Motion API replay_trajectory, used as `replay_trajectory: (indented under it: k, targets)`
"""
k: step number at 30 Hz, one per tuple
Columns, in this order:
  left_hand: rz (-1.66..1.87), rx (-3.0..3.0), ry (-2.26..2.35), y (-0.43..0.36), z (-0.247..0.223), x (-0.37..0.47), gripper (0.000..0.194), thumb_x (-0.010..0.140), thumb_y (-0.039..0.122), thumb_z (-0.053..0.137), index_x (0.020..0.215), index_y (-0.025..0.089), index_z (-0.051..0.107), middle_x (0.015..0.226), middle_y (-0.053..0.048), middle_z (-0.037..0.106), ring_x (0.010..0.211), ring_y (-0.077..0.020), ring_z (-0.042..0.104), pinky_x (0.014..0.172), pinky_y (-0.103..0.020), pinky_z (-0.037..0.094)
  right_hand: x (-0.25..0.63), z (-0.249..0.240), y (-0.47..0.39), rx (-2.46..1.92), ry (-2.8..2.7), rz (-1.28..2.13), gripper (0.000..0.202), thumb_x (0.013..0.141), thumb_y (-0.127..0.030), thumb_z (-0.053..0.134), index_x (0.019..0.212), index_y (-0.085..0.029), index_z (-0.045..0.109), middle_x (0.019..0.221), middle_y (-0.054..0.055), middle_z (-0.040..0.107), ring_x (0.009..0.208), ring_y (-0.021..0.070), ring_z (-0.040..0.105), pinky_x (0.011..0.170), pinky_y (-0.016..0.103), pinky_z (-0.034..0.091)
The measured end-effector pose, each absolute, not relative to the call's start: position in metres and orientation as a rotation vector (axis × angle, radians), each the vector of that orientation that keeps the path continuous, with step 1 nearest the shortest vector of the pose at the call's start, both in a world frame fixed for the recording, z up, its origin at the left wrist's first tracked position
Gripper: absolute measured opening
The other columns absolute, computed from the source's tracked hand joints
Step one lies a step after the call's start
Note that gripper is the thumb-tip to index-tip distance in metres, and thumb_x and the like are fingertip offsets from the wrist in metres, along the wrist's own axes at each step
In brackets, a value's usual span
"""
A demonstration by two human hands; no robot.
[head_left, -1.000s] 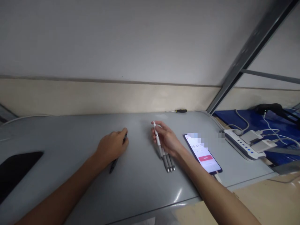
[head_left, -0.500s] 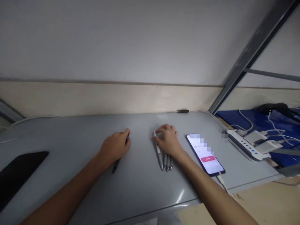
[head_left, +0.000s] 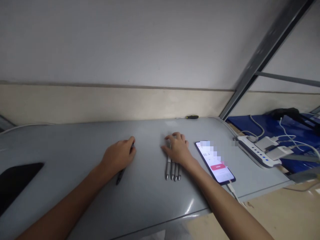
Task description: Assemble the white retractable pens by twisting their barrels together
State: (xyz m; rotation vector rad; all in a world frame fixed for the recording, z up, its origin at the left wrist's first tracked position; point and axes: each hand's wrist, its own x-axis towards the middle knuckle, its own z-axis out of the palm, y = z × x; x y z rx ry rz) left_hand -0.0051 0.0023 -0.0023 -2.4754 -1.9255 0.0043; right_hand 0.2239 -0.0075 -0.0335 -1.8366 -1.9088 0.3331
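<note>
A pale wall with a beige band runs behind a grey table (head_left: 75, 146), whose surface is smooth and slightly glossy. On it the right hand (head_left: 178, 150) lies palm-down over the upper ends of a row of silver pens (head_left: 172, 170), four as far as can be told, lying side by side and touching, tips toward the person; its fingers (head_left: 176, 136) are spread flat on top of them rather than curled around any one. The left hand (head_left: 119, 154) rests further left, loosely closed on a dark pen (head_left: 120, 175) whose lower end sticks out beneath the palm and lies on the table. Just right of the pens is a phone (head_left: 215, 162) with its screen lit and a cable leading off its near end; beyond it a white power strip (head_left: 255, 151) with plugs sits on a blue surface, and a screwdriver (head_left: 188, 117) lies at the far edge by the wall. To keep the row neat, the flat hand would do best to press lightly and evenly, since round barrels roll readily on this slick top, and to nudge the ends level before lifting straight up. The dark pen seems easiest to steady near its middle.
</note>
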Motion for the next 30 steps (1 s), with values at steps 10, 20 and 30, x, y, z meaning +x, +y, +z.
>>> replay_trajectory:
  k: [10, 20, 30]
  targets:
    - [-0.013, -2.479, -1.930, 0.003, -0.002, -0.006, 0.023, 0.091, 0.031, 0.040, 0.104, 0.020, 0.055, 0.090, -0.011, 0.070, 0.076, -0.0249, 0.064, 0.061, -0.031, 0.039, 0.215, -0.048, -0.002, -1.452, -1.899, 0.464, 0.039, 0.075, 0.000, 0.053, 0.107, -0.019, 0.065, 0.121, 0.012, 0.047, 0.116, 0.0274, 0.044, 0.100, 0.046, 0.039]
    - [-0.233, -2.555, -1.955, 0.005, -0.006, -0.008, 0.026, 0.089, 0.031, 0.043, 0.109, 0.020, 0.055, 0.080, -0.005, 0.067, 0.072, -0.0220, 0.062, 0.066, -0.031, 0.041, 0.216, -0.048, -0.003, -1.314, -1.875, 0.527, 0.047, 0.068, 0.005, 0.048, 0.103, -0.020, 0.066, 0.115, 0.008, 0.049, 0.112, 0.0225, 0.049, 0.102, 0.039, 0.040]
    - [-1.151, -3.030, -1.942, -0.005, -0.011, 0.008, 0.026, 0.089, 0.042, 0.052, 0.101, 0.021, 0.058, 0.068, 0.002, 0.062, 0.061, -0.0134, 0.057, 0.057, -0.024, 0.042, 0.214, -0.040, -0.006, -1.211, -1.882, 0.501, 0.035, 0.075, 0.000, 0.051, 0.099, -0.020, 0.067, 0.108, 0.008, 0.055, 0.110, 0.0225, 0.052, 0.100, 0.040, 0.042]
